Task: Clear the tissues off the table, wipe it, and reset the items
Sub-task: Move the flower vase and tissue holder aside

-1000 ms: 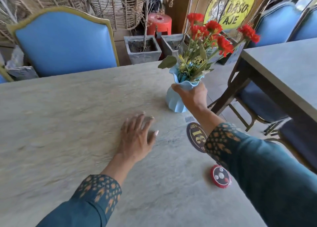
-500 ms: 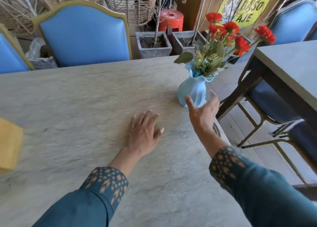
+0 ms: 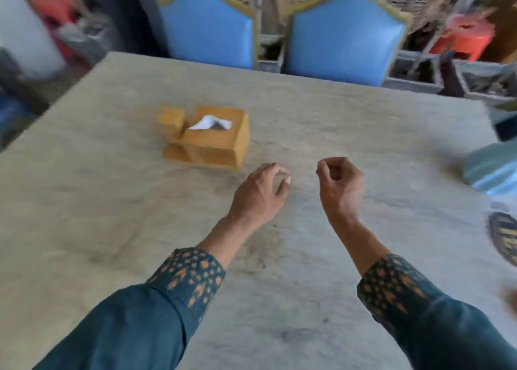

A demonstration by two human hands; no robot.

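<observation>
Tissue box (image 3: pixel 208 137), wooden and honey-coloured, sits left of centre on the surface (image 3: pixel 84 215), a white tissue (image 3: pixel 209 123) poking up through its top slot and a smaller wooden block (image 3: pixel 171 116) joined at its far-left corner. Its long side runs roughly across the view, slightly angled. Just right and nearer the person hovers the left hand (image 3: pixel 258 193), fingers loosely curled, holding nothing, knuckles just short of the box's near-right corner. That's the closer grip; the box lies ahead and to its left, so I'd judge a short reach forward takes it. Next along, the right hand (image 3: pixel 340 185) is raised, fingertips curled in toward the thumb, nothing visible between them. The top looks like rough, mottled grey stone, matte, with dark smudges near the wrists. Far right, blurred, a pale blue ribbed vase (image 3: pixel 492 171) stands at the edge, and below it a dark oval number plaque (image 3: pixel 503 241). No loose tissues show anywhere.
</observation>
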